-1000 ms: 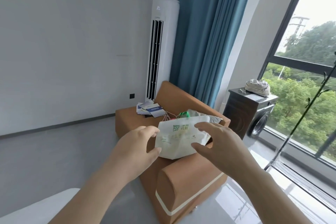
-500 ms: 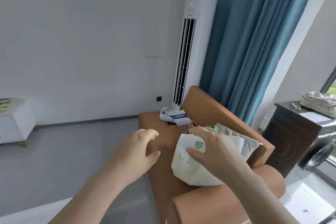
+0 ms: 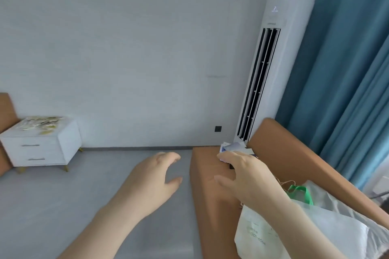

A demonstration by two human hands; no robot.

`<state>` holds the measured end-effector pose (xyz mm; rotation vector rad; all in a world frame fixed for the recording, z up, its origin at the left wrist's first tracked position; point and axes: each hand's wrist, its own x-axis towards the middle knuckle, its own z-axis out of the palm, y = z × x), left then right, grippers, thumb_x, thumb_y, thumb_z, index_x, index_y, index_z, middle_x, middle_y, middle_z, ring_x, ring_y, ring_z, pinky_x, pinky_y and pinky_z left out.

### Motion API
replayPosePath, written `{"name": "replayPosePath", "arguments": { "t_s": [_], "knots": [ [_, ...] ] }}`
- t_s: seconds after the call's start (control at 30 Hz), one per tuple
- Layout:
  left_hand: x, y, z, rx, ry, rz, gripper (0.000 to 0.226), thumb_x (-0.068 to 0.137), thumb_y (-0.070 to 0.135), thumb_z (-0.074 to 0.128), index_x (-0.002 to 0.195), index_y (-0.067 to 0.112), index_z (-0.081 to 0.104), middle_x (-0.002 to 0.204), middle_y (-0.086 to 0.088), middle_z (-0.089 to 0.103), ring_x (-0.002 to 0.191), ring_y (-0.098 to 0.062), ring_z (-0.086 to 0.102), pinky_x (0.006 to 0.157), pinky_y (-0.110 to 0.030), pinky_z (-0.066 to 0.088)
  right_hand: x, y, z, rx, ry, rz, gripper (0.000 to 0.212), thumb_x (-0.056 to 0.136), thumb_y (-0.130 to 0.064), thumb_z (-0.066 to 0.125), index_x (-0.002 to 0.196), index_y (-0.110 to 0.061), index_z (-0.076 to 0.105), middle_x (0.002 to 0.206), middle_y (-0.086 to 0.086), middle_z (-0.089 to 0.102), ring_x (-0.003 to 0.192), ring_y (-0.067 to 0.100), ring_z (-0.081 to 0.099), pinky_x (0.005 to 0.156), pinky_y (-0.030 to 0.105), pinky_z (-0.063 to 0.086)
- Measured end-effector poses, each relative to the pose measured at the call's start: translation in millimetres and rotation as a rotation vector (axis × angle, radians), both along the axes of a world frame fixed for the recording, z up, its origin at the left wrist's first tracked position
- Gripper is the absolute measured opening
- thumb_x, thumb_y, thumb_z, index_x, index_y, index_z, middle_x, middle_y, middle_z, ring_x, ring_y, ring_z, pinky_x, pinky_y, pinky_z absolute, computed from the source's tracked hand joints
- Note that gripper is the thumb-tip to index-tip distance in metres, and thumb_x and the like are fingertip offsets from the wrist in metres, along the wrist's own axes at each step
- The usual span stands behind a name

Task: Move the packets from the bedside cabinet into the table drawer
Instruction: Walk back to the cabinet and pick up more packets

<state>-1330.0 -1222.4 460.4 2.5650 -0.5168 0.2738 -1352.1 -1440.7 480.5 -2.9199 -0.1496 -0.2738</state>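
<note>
A white bedside cabinet (image 3: 61, 145) with two drawers stands against the wall at the far left. Several pale packets (image 3: 40, 124) lie scattered on its top. My left hand (image 3: 153, 176) hovers over the grey floor, fingers apart and empty. My right hand (image 3: 246, 178) is above the orange sofa, fingers spread, holding nothing. A white paper bag (image 3: 263, 235) rests on the sofa under my right forearm. No table drawer is in view.
An orange sofa (image 3: 208, 195) fills the lower right, with a grey plastic bag (image 3: 336, 223), a green handle and some papers (image 3: 231, 147) on it. A tall white air conditioner (image 3: 271, 65) and a blue curtain (image 3: 347, 69) stand behind. Grey floor (image 3: 63, 206) stretches towards the cabinet.
The view has swung left, bringing the bedside cabinet in. Both hands held the white bag a second ago; my left let go first, then my right, and both are now empty.
</note>
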Motion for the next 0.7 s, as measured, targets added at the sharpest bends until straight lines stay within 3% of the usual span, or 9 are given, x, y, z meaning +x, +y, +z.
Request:
{"name": "replayPosePath", "arguments": {
  "t_s": [0.2, 0.7],
  "knots": [
    [82, 9, -10, 0.0, 0.013, 0.085, 0.047, 0.089, 0.035, 0.059, 0.133, 0.03, 0.046, 0.13, 0.016, 0.052, 0.119, -0.003, 0.049, 0.095, -0.015, 0.035, 102, 8, -8, 0.003, -0.005, 0.112, 0.051, 0.086, -0.042, 0.059, 0.134, -0.029, 0.048, 0.126, -0.011, 0.057, 0.115, 0.009, 0.053, 0.088, 0.025, 0.045],
    [267, -3, -19, 0.025, 0.04, 0.377, 0.046, 0.087, 0.036, 0.061, 0.131, 0.031, 0.048, 0.127, 0.017, 0.052, 0.118, -0.002, 0.049, 0.096, -0.016, 0.036, 347, -5, -20, 0.044, -0.015, 0.399, 0.048, 0.088, -0.041, 0.057, 0.133, -0.026, 0.048, 0.122, -0.008, 0.059, 0.11, 0.014, 0.056, 0.087, 0.029, 0.046]
  ]
}}
